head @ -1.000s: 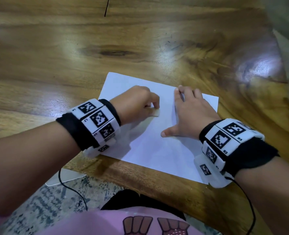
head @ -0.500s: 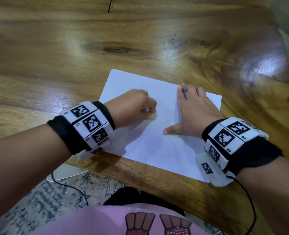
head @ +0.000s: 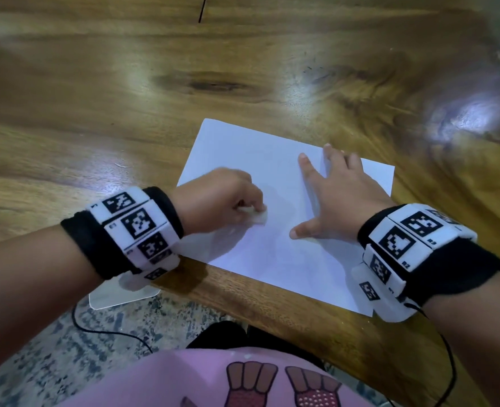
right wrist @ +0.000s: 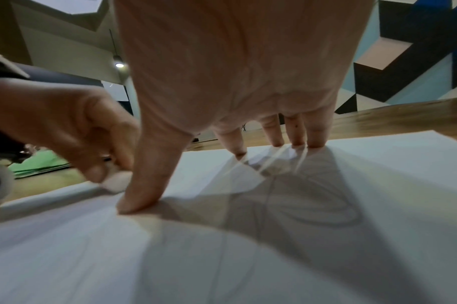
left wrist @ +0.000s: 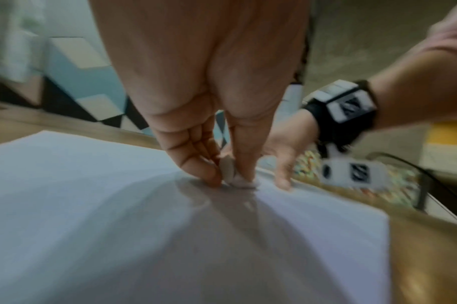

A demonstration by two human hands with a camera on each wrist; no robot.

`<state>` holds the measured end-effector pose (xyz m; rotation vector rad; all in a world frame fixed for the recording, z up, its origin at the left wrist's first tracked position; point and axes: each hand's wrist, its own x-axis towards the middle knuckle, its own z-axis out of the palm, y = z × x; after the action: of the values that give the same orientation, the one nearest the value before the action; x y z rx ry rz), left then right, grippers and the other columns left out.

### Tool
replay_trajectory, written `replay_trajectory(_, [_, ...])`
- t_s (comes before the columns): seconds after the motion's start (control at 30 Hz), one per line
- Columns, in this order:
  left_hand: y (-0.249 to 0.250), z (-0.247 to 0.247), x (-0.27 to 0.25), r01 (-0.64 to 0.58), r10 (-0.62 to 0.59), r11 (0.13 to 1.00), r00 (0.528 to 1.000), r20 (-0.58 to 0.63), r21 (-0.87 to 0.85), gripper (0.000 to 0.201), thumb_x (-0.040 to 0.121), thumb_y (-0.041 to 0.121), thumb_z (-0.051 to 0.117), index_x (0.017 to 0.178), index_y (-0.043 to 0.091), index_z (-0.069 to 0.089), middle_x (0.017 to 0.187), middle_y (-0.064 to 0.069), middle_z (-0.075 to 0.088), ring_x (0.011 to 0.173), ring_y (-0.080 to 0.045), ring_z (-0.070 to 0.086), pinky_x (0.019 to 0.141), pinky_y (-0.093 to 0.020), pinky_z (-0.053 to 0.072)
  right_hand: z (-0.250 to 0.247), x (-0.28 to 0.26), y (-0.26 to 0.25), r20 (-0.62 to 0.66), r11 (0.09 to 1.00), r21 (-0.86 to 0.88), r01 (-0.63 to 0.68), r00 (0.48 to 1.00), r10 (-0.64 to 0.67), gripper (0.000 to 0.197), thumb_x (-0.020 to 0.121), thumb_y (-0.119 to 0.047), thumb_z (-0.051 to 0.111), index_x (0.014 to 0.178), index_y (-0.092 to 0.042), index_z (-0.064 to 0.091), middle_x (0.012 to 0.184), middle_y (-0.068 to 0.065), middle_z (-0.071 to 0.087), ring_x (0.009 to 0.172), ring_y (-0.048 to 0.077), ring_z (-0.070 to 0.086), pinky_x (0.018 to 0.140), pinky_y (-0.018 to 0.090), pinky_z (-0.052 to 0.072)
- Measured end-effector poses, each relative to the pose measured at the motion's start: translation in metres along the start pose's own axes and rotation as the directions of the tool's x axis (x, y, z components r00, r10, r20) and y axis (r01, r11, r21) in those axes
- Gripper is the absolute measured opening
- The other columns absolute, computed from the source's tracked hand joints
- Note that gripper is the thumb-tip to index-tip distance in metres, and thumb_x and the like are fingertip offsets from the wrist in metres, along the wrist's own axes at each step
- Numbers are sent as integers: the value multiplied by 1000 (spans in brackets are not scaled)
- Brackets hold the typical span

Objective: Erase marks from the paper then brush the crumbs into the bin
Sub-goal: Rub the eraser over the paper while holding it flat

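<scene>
A white sheet of paper (head: 275, 168) lies on the wooden table (head: 125, 83) near its front edge. My left hand (head: 222, 198) pinches a small white eraser (head: 256, 217) between thumb and fingers and presses it down on the paper's left part; the eraser (left wrist: 230, 170) shows clearly in the left wrist view. My right hand (head: 340, 195) lies flat on the sheet's right half with fingers spread, its thumb (right wrist: 147, 185) and fingertips pressing the paper (right wrist: 248, 257). Faint pencil lines (right wrist: 269, 203) curve across the paper under that hand.
The table's front edge (head: 272, 304) runs just below the paper, with speckled floor (head: 66, 348) beneath. A white flat object (head: 116, 295) sits on the floor under my left wrist. Cables hang from both wristbands. No bin is in view.
My left hand has drawn the eraser back toward me and leftward across the paper. The right hand has stayed pressed on the sheet, with its index finger spread a little wider.
</scene>
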<state>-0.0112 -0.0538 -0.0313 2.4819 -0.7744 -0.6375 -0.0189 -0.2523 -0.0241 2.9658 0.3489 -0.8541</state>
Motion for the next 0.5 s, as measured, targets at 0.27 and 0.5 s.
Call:
replay_trajectory(0.27, [0, 8, -12, -46, 49, 997, 998, 36, -60, 16, 77, 29, 68, 77, 13, 70, 69, 4, 52, 63, -12, 53, 58, -22, 37, 0, -1, 0, 6, 1000, -18, -10, 1000, 11, 123, 63, -75, 62, 150, -25, -8, 154, 13, -6, 138, 33, 4, 111, 35, 20])
replay_trajectory(0.5, [3, 10, -8, 41, -48, 994, 996, -75, -101, 11, 77, 21, 69, 83, 12, 71, 74, 2, 52, 63, -9, 49, 62, -20, 32, 6, 1, -3, 12, 1000, -8, -20, 1000, 20, 128, 59, -78, 61, 149, -23, -12, 155, 16, -11, 141, 35, -4, 115, 38, 12])
